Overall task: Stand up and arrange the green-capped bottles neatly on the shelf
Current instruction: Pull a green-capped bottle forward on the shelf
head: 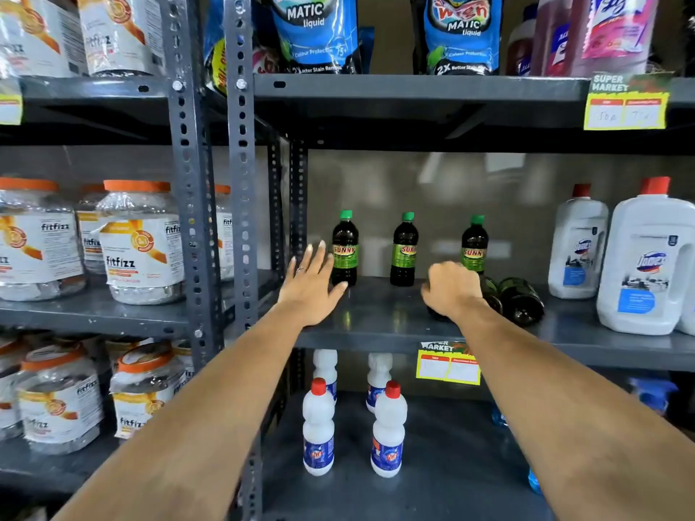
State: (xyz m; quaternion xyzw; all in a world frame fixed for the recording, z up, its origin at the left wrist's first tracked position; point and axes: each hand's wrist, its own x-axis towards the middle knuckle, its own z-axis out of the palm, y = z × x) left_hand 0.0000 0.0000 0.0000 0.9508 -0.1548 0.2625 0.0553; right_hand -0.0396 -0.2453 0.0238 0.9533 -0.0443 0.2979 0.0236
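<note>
I face grey slotted-angle steel racks with a pale, dimly glossy wall behind them. On the left rack's shelves stand orange-lidded Fitfizz jars. Above, at the top shelf's front edge, blue Matic liquid pouches stand, and a yellow supermarket price tag hangs near its right end. White red-capped jugs crowd the middle shelf's right end. Below, small white red-capped bottles stand in pairs.
</note>
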